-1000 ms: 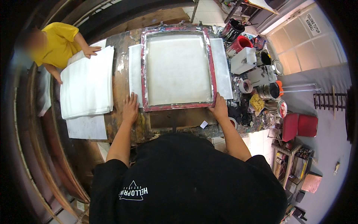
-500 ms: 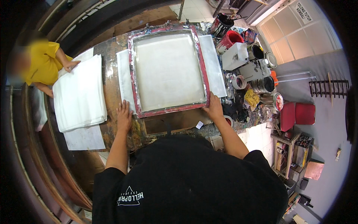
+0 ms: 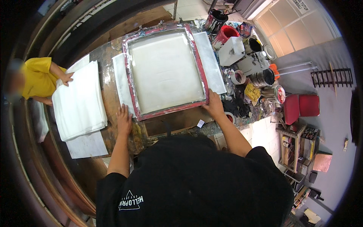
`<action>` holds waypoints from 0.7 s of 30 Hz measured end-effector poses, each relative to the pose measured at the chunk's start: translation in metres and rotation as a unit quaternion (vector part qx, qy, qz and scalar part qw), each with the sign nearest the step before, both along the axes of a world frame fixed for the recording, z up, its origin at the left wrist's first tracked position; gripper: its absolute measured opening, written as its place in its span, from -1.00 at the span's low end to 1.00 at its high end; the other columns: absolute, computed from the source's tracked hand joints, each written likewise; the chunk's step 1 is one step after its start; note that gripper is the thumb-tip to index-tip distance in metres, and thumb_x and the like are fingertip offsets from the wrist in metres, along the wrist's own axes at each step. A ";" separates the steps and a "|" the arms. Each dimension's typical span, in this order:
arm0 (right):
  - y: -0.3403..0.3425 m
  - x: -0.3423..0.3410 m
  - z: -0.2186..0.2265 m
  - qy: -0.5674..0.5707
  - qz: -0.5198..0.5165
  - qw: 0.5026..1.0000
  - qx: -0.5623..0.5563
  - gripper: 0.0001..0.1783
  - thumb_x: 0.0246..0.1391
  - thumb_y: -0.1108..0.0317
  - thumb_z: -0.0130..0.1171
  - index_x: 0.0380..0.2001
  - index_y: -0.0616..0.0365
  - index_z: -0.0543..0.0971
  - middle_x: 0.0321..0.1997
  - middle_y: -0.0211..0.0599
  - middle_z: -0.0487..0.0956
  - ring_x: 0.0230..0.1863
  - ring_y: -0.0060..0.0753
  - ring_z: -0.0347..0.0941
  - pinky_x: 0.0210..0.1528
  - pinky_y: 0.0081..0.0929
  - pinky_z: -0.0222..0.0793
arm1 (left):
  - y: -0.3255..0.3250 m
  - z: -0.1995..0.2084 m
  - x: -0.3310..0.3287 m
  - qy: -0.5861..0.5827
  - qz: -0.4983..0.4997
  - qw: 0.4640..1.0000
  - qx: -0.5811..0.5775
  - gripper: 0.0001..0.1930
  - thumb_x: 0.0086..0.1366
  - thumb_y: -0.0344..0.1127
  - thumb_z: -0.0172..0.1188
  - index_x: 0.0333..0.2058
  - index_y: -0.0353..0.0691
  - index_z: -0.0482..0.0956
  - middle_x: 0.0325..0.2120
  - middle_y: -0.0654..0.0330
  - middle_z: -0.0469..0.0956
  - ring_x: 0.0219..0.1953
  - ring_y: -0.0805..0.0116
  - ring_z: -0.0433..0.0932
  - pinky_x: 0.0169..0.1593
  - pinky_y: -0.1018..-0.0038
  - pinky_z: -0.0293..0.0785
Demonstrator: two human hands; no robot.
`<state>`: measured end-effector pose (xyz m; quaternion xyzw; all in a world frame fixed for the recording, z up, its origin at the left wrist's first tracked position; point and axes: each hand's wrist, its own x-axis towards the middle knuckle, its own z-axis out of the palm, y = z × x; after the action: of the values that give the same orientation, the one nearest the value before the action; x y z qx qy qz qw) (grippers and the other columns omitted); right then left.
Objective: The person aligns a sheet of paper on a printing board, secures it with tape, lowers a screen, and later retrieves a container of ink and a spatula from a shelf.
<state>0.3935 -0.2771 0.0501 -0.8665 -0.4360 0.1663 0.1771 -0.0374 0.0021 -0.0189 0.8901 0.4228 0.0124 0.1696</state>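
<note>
A screen printing frame (image 3: 205,81) with worn red edges and pale mesh lies over a white sheet (image 3: 210,60), which sticks out on both sides. At its near right corner my right hand (image 3: 214,106) is closed on the edge, thumb along the near side and fingers up the right side. My left hand (image 3: 123,120) lies open beside the near left corner, fingers stretched out on the table and at the sheet's edge. To the left is a stack of white sheets (image 3: 80,102), touched by the hand (image 3: 66,78) of another person in yellow.
Paint cans, among them a red one (image 3: 225,34), a white container (image 3: 231,52) and a yellow sponge (image 3: 252,92) crowd the right of the stained table (image 3: 109,109). Clamps (image 3: 162,25) line the frame's far edge. A red chair (image 3: 298,108) stands farther right.
The view has shifted slightly. Both my hands keep their places by the frame. Faint creases now show in the middle of the mesh area.
</note>
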 end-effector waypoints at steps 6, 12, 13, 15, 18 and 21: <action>0.000 -0.002 -0.001 -0.010 -0.011 1.000 0.009 0.02 -0.25 0.31 0.59 0.27 0.37 0.29 -0.01 0.11 0.50 0.08 0.20 0.45 0.14 -0.05 0.43 | 0.000 0.001 -0.001 -0.024 -0.002 1.000 0.001 -0.37 0.49 -0.10 0.07 0.45 -0.12 0.22 0.51 0.07 0.08 0.53 -0.12 0.00 0.51 -0.11 -0.17; -0.003 0.001 -0.006 -0.009 -0.006 1.000 0.000 0.00 -0.26 0.32 0.58 0.26 0.35 0.29 0.00 0.11 0.50 0.09 0.19 0.45 0.16 -0.04 0.43 | 0.006 0.017 0.008 -0.035 -0.006 0.999 -0.011 -0.38 0.38 -0.18 0.22 0.36 -0.19 0.36 0.44 -0.03 0.19 0.48 -0.13 0.11 0.48 0.05 0.08; -0.002 0.002 -0.005 -0.008 -0.006 1.000 -0.001 0.01 -0.25 0.31 0.58 0.28 0.36 0.27 0.02 0.13 0.49 0.11 0.20 0.44 0.18 -0.05 0.41 | 0.007 0.019 0.010 -0.039 -0.004 0.999 -0.015 -0.39 0.36 -0.19 0.24 0.34 -0.20 0.38 0.43 -0.04 0.21 0.47 -0.13 0.13 0.47 0.08 0.13; -0.004 0.001 -0.006 -0.005 -0.004 1.000 -0.007 0.04 -0.22 0.30 0.57 0.31 0.38 0.24 0.06 0.17 0.47 0.14 0.23 0.41 0.22 -0.06 0.37 | 0.008 0.022 0.013 -0.043 0.000 0.999 -0.020 -0.40 0.34 -0.22 0.26 0.32 -0.21 0.41 0.43 -0.05 0.22 0.45 -0.14 0.17 0.44 0.12 0.18; -0.001 -0.002 -0.004 -0.007 -0.005 1.000 0.005 0.06 -0.23 0.31 0.57 0.32 0.38 0.22 0.08 0.19 0.47 0.15 0.24 0.39 0.24 -0.06 0.37 | 0.009 0.024 0.011 -0.053 0.005 0.998 0.011 -0.41 0.33 -0.23 0.27 0.31 -0.21 0.43 0.41 -0.05 0.25 0.41 -0.15 0.22 0.44 0.11 0.20; 0.004 -0.008 -0.005 -0.015 -0.024 1.000 -0.003 -0.01 -0.25 0.35 0.58 0.24 0.33 0.27 0.08 0.12 0.47 0.17 0.19 0.40 0.21 -0.05 0.41 | -0.003 0.033 0.021 -0.088 0.012 0.991 0.098 -0.45 0.34 -0.23 0.28 0.28 -0.20 0.46 0.36 -0.05 0.30 0.37 -0.15 0.28 0.42 0.07 0.21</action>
<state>0.3851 -0.2731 0.0452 -0.8796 -0.4174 0.1503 0.1717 -0.0164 -0.0011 0.0145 0.8925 0.4141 0.1341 0.1179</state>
